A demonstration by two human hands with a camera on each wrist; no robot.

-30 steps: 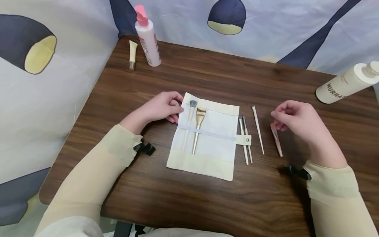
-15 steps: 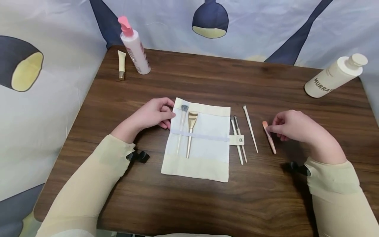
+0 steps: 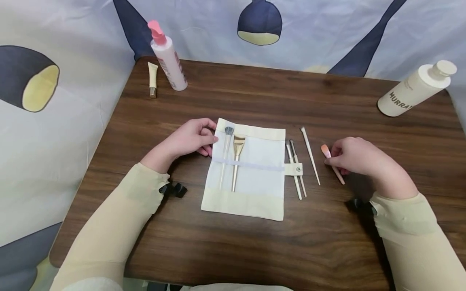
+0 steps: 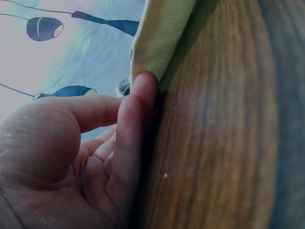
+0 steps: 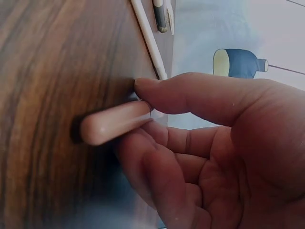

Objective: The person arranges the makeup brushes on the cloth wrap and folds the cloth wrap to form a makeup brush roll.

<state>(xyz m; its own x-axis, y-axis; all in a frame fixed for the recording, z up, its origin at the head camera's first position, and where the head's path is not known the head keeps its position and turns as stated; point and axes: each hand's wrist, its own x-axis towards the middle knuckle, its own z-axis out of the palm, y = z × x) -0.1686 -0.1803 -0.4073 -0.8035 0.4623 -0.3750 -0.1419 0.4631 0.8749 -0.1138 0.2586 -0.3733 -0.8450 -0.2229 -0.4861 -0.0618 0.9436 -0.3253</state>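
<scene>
A cream fabric brush roll (image 3: 267, 182) lies unfolded on the wooden table. Its upper left edge is pinched between thumb and finger of my left hand (image 3: 193, 139); the left wrist view shows the fabric edge (image 4: 159, 43) at the fingertips. Under the roll's elastic band sit a dark-bristled makeup brush (image 3: 226, 144) and a gold flat brush (image 3: 237, 151). To the right, my right hand (image 3: 358, 157) holds a pink makeup brush (image 3: 325, 150) with orange bristles between thumb and fingers. Its rounded handle end (image 5: 100, 129) shows close over the wood in the right wrist view.
Two slim brushes (image 3: 294, 178) lie by the roll's snap strap (image 3: 291, 169), with another slim brush (image 3: 310, 156) to their right. A pink-topped pump bottle (image 3: 169, 64) and a small tube (image 3: 153, 81) stand back left. A white bottle (image 3: 411, 91) is back right.
My right hand has come down onto the pink brush and taken hold of it, and the brush has turned slightly. My left hand stays at the roll's edge. The head view has shifted.
</scene>
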